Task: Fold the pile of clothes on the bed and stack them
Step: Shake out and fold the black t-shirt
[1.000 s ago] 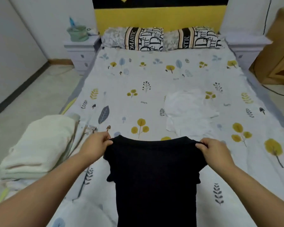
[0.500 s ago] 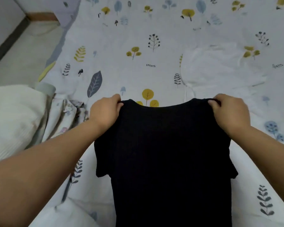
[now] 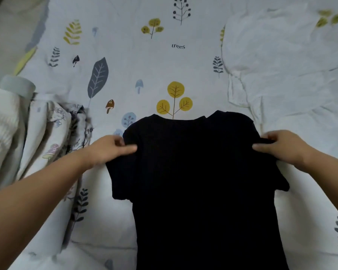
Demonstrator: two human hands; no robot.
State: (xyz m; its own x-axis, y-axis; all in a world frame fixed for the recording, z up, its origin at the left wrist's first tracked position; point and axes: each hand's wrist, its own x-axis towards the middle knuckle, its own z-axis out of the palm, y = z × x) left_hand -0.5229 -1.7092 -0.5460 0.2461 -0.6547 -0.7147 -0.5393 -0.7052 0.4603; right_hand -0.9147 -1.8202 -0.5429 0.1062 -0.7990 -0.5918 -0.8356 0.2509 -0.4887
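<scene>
The bed [image 3: 125, 61], under a sheet printed with leaves and trees, fills the view. A black top [image 3: 199, 182] lies flat on it, neckline away from the person and hem running off the lower edge. A white garment [image 3: 281, 59] lies spread at the upper right, just beyond the top's right shoulder, and a stack [image 3: 6, 129] of folded pale clothes sits at the left edge, near the left forearm. The left hand [image 3: 109, 149] pinches the top at its left shoulder, thumb on the cloth and fingers curled under; the right hand [image 3: 285, 147] pinches the right shoulder the same way, so each grip is closed on fabric. Half a second ago both hands held the top's upper corners; now they sit lower, at the sleeve seams, with the neckline beyond them, and the camera has tipped further down.
</scene>
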